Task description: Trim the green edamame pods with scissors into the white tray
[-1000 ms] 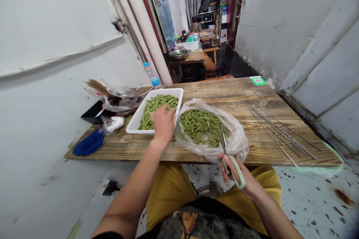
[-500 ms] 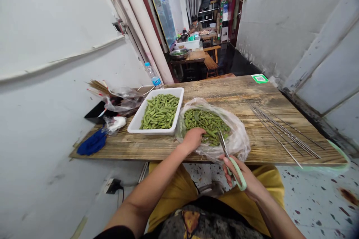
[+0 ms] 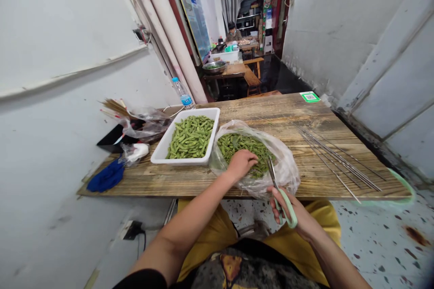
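Note:
My right hand grips a pair of scissors with pale green handles. Their metal blades point up and away, over the near right side of a clear plastic bag. Inside the bag lies a heap of green edamame pods. My left hand is above these pods, left of the blade tips, its fingers curled together; whatever is between them is hidden. To the left of the bag stands a white plastic tub, holding many loose edamame pods.
Several metal skewers lie on the right of the wooden table. At the left are a blue cloth-like bundle, a black box and a water bottle. Another person sits at a table far back.
My left hand has shifted up and to the right over the pods in the bag. The scissors have stayed nearly in place. The whole view has moved slightly.

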`<state>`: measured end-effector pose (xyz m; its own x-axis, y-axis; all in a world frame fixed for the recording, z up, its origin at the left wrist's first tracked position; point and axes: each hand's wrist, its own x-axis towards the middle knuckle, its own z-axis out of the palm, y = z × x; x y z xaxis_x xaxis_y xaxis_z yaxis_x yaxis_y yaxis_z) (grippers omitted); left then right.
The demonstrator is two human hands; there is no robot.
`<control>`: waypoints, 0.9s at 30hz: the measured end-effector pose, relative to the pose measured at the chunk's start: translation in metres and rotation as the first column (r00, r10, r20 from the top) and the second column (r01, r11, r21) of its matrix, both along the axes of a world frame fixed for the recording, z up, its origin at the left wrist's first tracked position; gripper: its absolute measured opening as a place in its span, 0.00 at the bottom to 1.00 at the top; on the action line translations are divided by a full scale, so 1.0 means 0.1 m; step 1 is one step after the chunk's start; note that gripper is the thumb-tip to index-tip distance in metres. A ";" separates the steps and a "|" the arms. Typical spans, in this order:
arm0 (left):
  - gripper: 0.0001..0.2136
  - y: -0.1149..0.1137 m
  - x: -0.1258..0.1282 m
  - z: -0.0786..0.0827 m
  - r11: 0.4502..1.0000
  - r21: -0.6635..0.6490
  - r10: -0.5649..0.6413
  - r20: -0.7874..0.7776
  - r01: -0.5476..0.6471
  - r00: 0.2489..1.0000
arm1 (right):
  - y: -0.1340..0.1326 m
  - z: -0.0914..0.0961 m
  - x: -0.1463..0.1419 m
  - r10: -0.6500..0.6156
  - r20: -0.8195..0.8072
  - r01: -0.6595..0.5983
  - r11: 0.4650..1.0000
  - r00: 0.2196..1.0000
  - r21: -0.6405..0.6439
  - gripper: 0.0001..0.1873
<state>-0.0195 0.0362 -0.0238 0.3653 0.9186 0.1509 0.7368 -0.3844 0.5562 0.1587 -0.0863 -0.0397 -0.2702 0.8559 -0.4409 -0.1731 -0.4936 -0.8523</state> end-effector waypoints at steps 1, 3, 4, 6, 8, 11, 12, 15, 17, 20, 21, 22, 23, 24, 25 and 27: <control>0.07 0.01 -0.03 0.01 0.996 -0.056 0.074 0.094 -0.069 0.993 | 0.00 0.00 0.01 0.011 0.003 -0.011 1.000 1.000 -0.001 0.23; 0.07 0.03 -0.10 0.05 0.971 -0.181 0.190 0.194 -0.155 0.962 | 0.00 0.00 0.01 0.027 0.004 -0.027 1.000 1.000 0.000 0.23; 0.08 0.03 -0.12 0.07 0.957 -0.240 0.215 0.217 -0.162 0.952 | 0.00 0.00 0.01 0.028 0.004 -0.028 1.000 1.000 0.001 0.23; 0.08 0.03 -0.16 0.11 0.928 -0.354 0.217 0.263 -0.115 0.940 | 0.00 -0.01 0.00 0.025 0.008 -0.025 1.000 1.000 0.003 0.24; 0.10 0.03 -0.16 0.12 0.884 -0.467 0.176 0.311 -0.011 0.934 | 0.00 -0.02 0.00 0.016 0.011 -0.016 1.000 1.000 0.005 0.24; 0.14 0.05 -0.09 0.10 0.864 -0.502 0.097 0.255 0.046 0.962 | -0.01 -0.04 -0.01 0.004 0.005 -0.004 1.000 1.000 0.018 0.23; 0.13 0.06 -0.05 0.08 0.896 -0.444 0.071 0.187 0.020 0.980 | -0.01 -0.05 -0.01 0.001 0.005 -0.001 1.000 1.000 0.022 0.23; 0.09 0.11 0.08 0.05 0.982 -0.187 0.011 -0.107 -0.031 0.994 | -0.01 -0.06 -0.02 -0.005 0.006 0.005 1.000 1.000 0.020 0.22; 0.07 0.14 0.17 0.04 0.994 -0.112 -0.013 -0.284 -0.019 0.959 | -0.02 -0.06 -0.02 -0.011 0.007 0.011 1.000 1.000 0.019 0.23; 0.07 0.15 0.24 0.06 0.995 -0.100 -0.021 -0.402 -0.021 0.916 | -0.03 -0.04 -0.01 -0.015 0.003 0.014 1.000 1.000 0.021 0.24; 0.07 0.14 0.24 0.07 0.995 -0.096 -0.022 -0.397 -0.018 0.918 | -0.03 -0.04 -0.01 -0.016 0.001 0.016 1.000 1.000 0.021 0.24; 0.07 0.14 0.23 0.07 0.996 -0.093 -0.020 -0.370 -0.016 0.929 | -0.03 -0.04 -0.01 -0.016 -0.002 0.016 1.000 1.000 0.018 0.23; 0.07 0.13 0.22 0.07 0.995 -0.094 -0.010 -0.319 -0.022 0.948 | -0.03 -0.04 -0.01 -0.016 -0.004 0.016 1.000 1.000 0.012 0.23; 0.07 0.12 0.20 0.06 0.994 -0.103 0.013 -0.247 -0.039 0.969 | -0.03 -0.04 -0.01 -0.017 -0.003 0.017 1.000 1.000 0.006 0.23; 0.06 0.10 0.18 0.06 0.990 -0.126 0.047 -0.160 -0.067 0.986 | -0.02 -0.04 -0.01 -0.015 0.000 0.015 1.000 1.000 -0.001 0.22; 0.06 0.06 0.15 0.05 0.968 -0.220 0.132 0.037 -0.121 0.991 | -0.01 -0.05 -0.02 -0.006 0.010 0.006 1.000 1.000 -0.003 0.22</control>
<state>-0.0042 0.0426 -0.0192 0.2414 0.9695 -0.0421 0.7404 -0.1560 0.6538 0.1568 -0.0877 -0.0448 -0.2606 0.8561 -0.4463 -0.1678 -0.4954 -0.8523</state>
